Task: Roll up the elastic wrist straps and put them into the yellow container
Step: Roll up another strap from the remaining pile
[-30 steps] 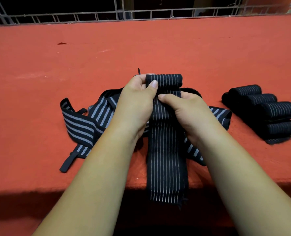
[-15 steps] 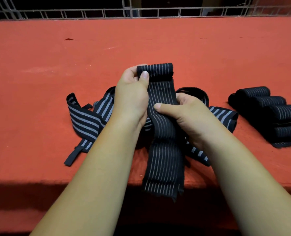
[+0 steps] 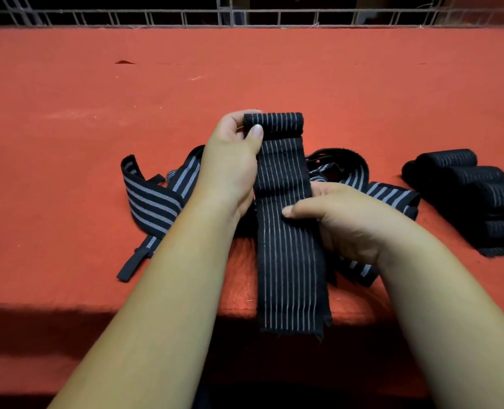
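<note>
Over the red table (image 3: pixel 67 113) edge: left hand (image 3: pixel 230 172) pinches the strap (image 3: pixel 286 231) at its rolled top, right hand (image 3: pixel 342 219) pinches the flat middle. I see its tail hanging off. Rolled straps (image 3: pixel 481 196) sit right.

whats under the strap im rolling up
Beneath the half-rolled strap lie loose wide-striped straps, heaped on the red table and showing on both sides. The stretch directly under it is covered by the strap, the left hand and the right hand.
</note>
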Tool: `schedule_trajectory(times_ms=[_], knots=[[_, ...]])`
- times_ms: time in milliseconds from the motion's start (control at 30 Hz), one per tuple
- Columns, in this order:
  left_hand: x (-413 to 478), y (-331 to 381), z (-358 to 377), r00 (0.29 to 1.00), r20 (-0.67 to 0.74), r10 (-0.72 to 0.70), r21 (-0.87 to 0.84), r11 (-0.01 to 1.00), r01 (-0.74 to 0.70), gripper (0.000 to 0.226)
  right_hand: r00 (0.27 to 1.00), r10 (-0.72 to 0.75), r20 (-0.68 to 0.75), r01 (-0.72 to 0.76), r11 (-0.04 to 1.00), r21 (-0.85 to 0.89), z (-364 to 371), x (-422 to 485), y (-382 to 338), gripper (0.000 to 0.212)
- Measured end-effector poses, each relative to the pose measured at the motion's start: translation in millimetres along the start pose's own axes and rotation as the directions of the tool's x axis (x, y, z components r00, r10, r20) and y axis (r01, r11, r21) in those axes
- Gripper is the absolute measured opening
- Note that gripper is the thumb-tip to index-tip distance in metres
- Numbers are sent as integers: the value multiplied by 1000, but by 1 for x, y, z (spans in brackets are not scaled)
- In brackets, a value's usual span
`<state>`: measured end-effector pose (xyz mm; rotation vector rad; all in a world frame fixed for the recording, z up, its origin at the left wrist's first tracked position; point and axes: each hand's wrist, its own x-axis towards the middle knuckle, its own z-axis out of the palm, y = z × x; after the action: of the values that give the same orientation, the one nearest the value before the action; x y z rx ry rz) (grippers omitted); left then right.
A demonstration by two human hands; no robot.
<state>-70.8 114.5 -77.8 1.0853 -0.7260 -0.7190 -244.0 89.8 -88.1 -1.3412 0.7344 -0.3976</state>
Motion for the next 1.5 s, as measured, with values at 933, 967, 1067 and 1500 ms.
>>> schedule_trajectory(times_ms=[933,967,1067,1500], knots=[[-38,6,31,981,150,127,498,847,-186,36,708,-368,-603,409,910,-76,-4,4,-22,29],[-38,6,31,981,152,123,498,848,-184,36,709,-383,-593,413,906,-91,-5,2,-22,31],[-41,8,32,987,120,109,467,871,-153,49,709,-419,-567,418,898,-141,-5,1,-22,34],[-31,-1,24,998,58,12,185,983,-22,33,783,-274,-559,349,937,31,-8,14,-15,35]])
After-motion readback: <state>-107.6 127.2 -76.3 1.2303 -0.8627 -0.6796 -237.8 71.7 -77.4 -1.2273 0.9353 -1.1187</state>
